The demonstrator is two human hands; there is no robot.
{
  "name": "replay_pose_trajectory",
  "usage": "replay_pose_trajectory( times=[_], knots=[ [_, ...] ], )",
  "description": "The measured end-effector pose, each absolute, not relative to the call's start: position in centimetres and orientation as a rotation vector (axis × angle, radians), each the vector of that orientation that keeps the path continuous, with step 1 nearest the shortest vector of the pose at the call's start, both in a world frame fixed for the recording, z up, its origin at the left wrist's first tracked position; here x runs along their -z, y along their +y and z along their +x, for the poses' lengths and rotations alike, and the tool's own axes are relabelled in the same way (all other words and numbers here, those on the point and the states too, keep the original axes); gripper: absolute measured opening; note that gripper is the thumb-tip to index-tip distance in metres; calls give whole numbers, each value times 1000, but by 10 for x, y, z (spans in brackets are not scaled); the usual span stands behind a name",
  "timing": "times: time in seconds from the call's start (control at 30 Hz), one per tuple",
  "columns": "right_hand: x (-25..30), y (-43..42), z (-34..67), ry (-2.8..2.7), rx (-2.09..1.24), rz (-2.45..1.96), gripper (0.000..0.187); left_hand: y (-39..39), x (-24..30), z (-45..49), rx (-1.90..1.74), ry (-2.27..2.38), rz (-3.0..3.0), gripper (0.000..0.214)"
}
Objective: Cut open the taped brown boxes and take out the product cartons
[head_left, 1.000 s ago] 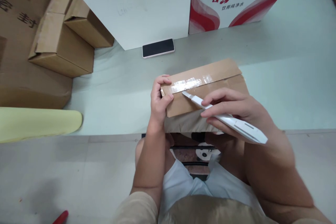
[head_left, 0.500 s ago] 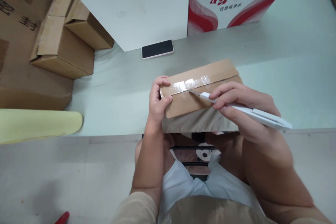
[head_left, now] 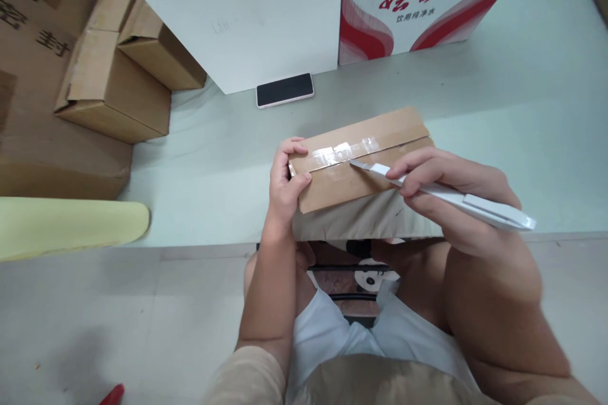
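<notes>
A small brown cardboard box [head_left: 380, 128] lies at a slant near the front edge of the table, with clear tape [head_left: 335, 153] along part of its top seam. My left hand [head_left: 287, 178] is closed around the box's left end, thumb on the near top panel and fingers on the far one. In my right hand [head_left: 451, 193] is a white utility knife [head_left: 475, 204], held like a pen. Its blade tip touches or nearly touches the seam by the tape's near edge; I cannot tell how deep it sits.
A phone [head_left: 285, 90] lies behind the box, against a large white box [head_left: 256, 25]. Beside that stands a white and red carton [head_left: 427, 19]. Several brown cartons [head_left: 133, 101] are stacked at the left. A yellow rounded object [head_left: 71, 224] juts over the table's front-left edge.
My right hand and the knife have shifted slightly to the right, the blade moving along the seam. My left hand and the box have stayed in place.
</notes>
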State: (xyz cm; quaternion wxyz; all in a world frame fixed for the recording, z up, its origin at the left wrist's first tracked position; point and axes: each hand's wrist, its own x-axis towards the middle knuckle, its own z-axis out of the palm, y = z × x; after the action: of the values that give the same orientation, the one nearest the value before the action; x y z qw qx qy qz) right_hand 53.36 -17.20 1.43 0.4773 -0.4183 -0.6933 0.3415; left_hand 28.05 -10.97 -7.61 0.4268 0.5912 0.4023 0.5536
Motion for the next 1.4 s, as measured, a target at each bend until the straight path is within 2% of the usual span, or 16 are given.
replay_pose_trajectory(
  times=[0.4, 1.4],
  knots=[
    [-1, -171, 543, -1519, -915, -984, 11, -109, 74, 281, -1381, 1010, 1463, 51],
    [3, -173, 556, -1451, -772, -985, 8, -107, 79, 278, -1378, 1018, 1510, 52]
  ],
)
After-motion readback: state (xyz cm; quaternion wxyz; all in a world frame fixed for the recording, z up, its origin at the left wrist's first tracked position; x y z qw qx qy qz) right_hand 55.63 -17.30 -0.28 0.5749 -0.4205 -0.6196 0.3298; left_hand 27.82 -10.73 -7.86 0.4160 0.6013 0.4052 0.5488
